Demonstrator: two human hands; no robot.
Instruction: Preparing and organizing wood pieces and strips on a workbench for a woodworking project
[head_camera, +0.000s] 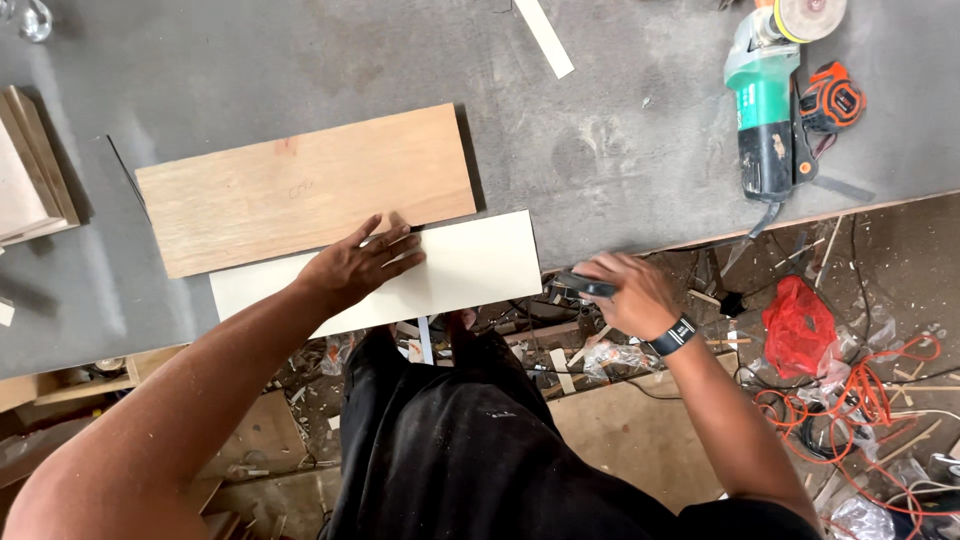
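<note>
Right hand clenched around small dark hand tool, tip at right end of white laminate panel; tool kind unclear. Left hand flat, fingers spread, pressing panel, likely so it cannot slide. Panel lies at grey workbench front edge, overhanging slightly, touching plywood board behind it. Green angle grinder and orange tape measure well apart, far right.

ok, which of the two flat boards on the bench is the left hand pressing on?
The white board, the one nearer the person at the bench edge. The left hand lies flat on it; the brown plywood board behind it is mostly untouched.
</note>
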